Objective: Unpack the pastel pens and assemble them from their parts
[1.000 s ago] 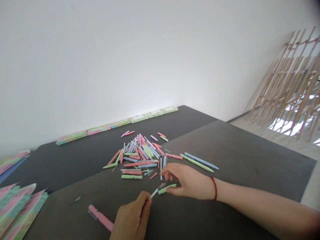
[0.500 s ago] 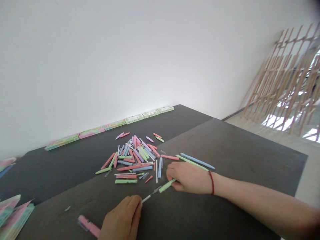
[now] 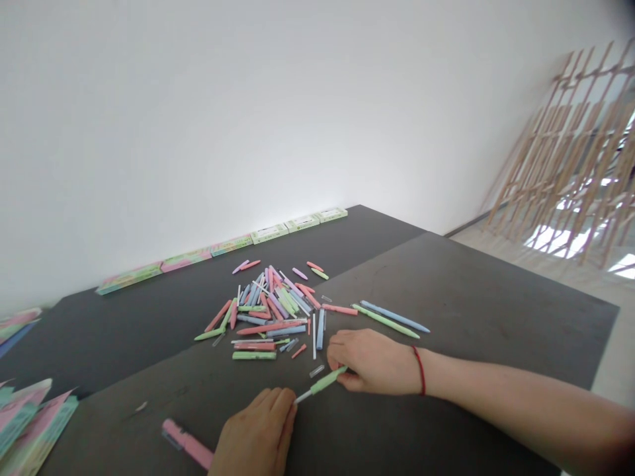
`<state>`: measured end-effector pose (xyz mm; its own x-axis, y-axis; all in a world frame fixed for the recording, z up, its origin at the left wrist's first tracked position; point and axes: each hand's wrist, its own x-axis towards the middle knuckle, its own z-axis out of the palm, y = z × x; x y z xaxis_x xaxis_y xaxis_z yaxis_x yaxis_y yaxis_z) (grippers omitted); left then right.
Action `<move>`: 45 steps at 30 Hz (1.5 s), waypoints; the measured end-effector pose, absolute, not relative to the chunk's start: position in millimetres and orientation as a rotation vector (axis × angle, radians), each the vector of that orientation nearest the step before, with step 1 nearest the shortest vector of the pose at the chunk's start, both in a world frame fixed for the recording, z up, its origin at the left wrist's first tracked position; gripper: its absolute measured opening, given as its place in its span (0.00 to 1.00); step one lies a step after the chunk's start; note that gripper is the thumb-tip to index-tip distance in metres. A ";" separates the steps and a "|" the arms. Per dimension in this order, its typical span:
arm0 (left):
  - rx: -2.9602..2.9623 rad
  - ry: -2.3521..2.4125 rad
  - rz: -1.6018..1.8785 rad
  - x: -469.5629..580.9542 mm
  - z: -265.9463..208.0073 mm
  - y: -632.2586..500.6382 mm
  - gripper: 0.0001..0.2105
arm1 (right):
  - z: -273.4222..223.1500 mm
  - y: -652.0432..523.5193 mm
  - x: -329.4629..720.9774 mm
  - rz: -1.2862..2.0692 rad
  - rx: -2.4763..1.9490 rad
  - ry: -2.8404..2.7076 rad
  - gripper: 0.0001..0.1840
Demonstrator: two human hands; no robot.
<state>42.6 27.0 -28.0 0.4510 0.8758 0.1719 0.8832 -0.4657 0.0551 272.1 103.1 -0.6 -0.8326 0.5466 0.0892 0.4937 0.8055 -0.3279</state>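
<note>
My left hand (image 3: 258, 433) is cut off by the bottom edge and hides one end of the white refill (image 3: 303, 396). Packets (image 3: 30, 423) at lower left run off-frame, print too blurred to read.

Beyond the pile (image 3: 270, 311) the table (image 3: 471, 297) lies bare up to the boxes (image 3: 223, 248) at the wall, and right of the pile only two pens (image 3: 391, 319) obstruct.
</note>
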 end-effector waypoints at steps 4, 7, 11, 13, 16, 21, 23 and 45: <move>-2.681 -1.632 -0.388 41.4 -35.7 24.8 0.08 | -4.3 98.6 268.4 0.520 -0.799 -2.773 0.01; -2.710 -1.757 -0.546 39.0 -39.2 21.4 0.13 | -7.0 97.7 267.5 0.581 -0.792 -2.728 0.02; -2.668 -1.970 -0.942 41.4 -39.9 19.7 0.23 | -8.7 100.6 267.7 0.706 -0.757 -2.681 0.03; -2.646 -1.949 -1.151 44.8 -40.9 20.7 0.27 | -9.4 101.1 267.3 0.751 -0.743 -2.660 0.03; -2.676 -1.727 -1.293 48.5 -43.2 22.5 0.31 | -11.6 98.7 265.3 0.770 -0.714 -2.650 0.03; -2.705 -1.625 -1.064 47.6 -43.7 21.7 0.35 | -13.6 95.1 262.7 0.742 -0.691 -2.699 0.03; -2.661 -1.694 -0.957 45.8 -44.3 21.5 0.33 | -12.7 96.0 263.1 0.704 -0.722 -2.709 0.03; -2.349 -1.833 -0.397 -14.0 -21.2 69.5 0.16 | 2.2 100.6 266.4 0.371 -0.955 -2.834 0.07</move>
<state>-14.0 69.5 -21.2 0.2249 0.9309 0.2879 0.9666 -0.2505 0.0549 266.4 100.6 2.2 -0.7919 0.6092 0.0421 0.5779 0.7698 -0.2710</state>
